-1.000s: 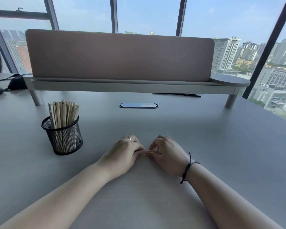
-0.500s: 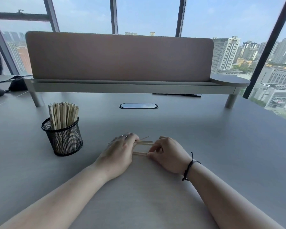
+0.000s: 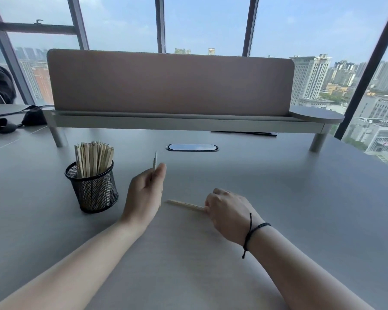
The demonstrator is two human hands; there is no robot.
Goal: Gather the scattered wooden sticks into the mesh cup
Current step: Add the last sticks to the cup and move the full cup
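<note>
A black mesh cup (image 3: 94, 190) stands on the grey desk at the left, packed with several upright wooden sticks (image 3: 94, 158). My left hand (image 3: 145, 195) is raised just right of the cup and pinches a wooden stick (image 3: 154, 160) that points straight up. My right hand (image 3: 229, 210) rests on the desk further right, fingers curled around the end of another wooden stick (image 3: 186, 205) that lies flat and points left toward my left hand.
A raised shelf with a brown divider panel (image 3: 170, 83) spans the back of the desk (image 3: 278, 198). An oval cable grommet (image 3: 192, 147) sits in the desk below it. Dark bags and cables (image 3: 14, 121) lie at the far left. Windows stand behind.
My hands have parted. The left one lifted a stick upright and moved toward the cup; the right one slid right, keeping one stick flat on the desk.
</note>
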